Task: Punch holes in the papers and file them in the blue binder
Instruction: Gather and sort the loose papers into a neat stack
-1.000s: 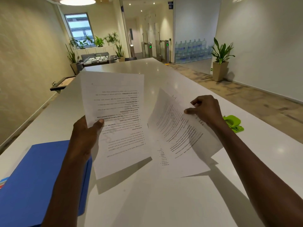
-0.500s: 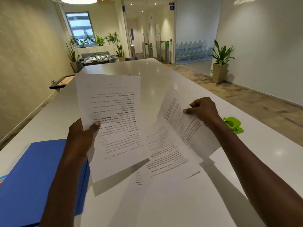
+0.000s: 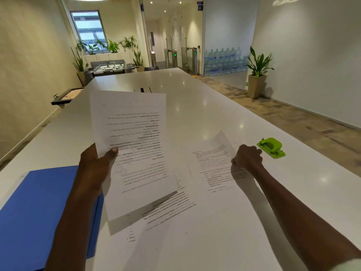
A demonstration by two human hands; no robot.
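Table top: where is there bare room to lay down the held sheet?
Free: the far white table beyond the held sheet, and the strip behind the green hole punch. Crowded: the near middle under loose papers, the near left under the blue binder.

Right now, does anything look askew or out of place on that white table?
Yes: the printed sheet in the left hand reads upside down, and the loose white papers under the right hand lie fanned and unaligned. The green hole punch and blue binder look fine.
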